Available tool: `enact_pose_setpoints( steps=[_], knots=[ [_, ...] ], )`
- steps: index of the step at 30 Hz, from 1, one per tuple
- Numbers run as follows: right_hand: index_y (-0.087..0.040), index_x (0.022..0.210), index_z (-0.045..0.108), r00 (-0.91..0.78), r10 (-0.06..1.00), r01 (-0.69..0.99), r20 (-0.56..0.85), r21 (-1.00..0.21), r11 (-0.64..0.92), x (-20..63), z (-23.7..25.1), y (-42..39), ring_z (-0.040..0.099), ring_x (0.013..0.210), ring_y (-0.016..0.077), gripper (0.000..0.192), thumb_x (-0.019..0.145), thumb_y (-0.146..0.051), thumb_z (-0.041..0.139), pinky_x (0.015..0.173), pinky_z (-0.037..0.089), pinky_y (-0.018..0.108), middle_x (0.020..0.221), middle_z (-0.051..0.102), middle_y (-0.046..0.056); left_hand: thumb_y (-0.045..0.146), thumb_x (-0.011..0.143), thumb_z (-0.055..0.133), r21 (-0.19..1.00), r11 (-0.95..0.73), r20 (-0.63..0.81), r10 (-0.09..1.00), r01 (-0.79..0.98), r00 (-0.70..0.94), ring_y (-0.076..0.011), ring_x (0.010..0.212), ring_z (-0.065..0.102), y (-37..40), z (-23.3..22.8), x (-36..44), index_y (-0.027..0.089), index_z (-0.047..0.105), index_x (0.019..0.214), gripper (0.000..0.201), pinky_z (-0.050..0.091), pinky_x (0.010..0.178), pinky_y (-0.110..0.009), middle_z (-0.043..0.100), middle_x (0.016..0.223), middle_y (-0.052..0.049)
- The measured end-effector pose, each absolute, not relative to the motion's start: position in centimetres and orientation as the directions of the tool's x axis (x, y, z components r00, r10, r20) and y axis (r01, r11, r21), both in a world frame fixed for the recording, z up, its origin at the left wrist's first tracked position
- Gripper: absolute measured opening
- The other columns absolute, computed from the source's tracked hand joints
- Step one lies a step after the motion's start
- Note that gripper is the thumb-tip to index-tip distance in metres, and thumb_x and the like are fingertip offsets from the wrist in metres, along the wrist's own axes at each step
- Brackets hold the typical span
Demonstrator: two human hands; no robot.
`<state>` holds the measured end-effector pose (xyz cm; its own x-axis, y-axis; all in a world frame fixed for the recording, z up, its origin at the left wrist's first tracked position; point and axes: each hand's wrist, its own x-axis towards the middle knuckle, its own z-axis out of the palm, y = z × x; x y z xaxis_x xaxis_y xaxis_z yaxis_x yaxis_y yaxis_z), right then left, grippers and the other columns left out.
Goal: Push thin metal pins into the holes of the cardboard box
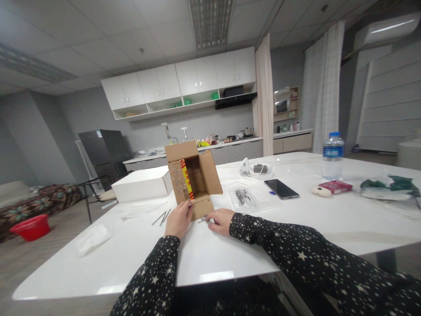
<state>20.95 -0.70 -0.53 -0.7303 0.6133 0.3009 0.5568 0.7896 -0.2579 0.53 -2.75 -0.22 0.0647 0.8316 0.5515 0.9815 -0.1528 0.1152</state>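
An open cardboard box (179, 186) stands on the white table, its opening facing right and toward me. Small shiny bits dot its left flap, and a row of dark holes or dots runs along the front flap (202, 205). My left hand (177, 220) is closed at that flap's left edge, thumb and finger pinched; what they hold is too small to name. By the flap's near edge, my right hand (221, 220) has its fingers curled down at a few small metal pieces (203, 218), perhaps screws. Several thin metal rods (161, 218) lie left of my left hand.
A white box (141, 185) stands behind on the left, a crumpled tissue (94, 239) nearer. To the right are a clear plastic bag (248, 199), a phone (282, 188), a white cable (230, 179), a red packet (336, 187) and a water bottle (333, 156).
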Motion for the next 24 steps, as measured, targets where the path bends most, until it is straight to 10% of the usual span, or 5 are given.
enact_pose_setpoints(
  steps=[24],
  knots=[
    [-0.021,0.100,0.066,-0.727,0.616,0.561,0.303,-0.255,0.788,20.93,-0.60,-0.55,0.057,0.069,0.0158,0.029,0.078,-0.028,0.049,0.061,0.037,0.025,0.070,0.065,0.001,0.030,0.089,0.039,0.098,-0.078,0.597,0.802,0.992,0.004,-0.0171,0.080,0.063,-2.70,-0.31,0.23,0.025,0.055,0.105,0.023,0.041,0.063,-0.025,0.068,0.094,-0.004]
  ],
)
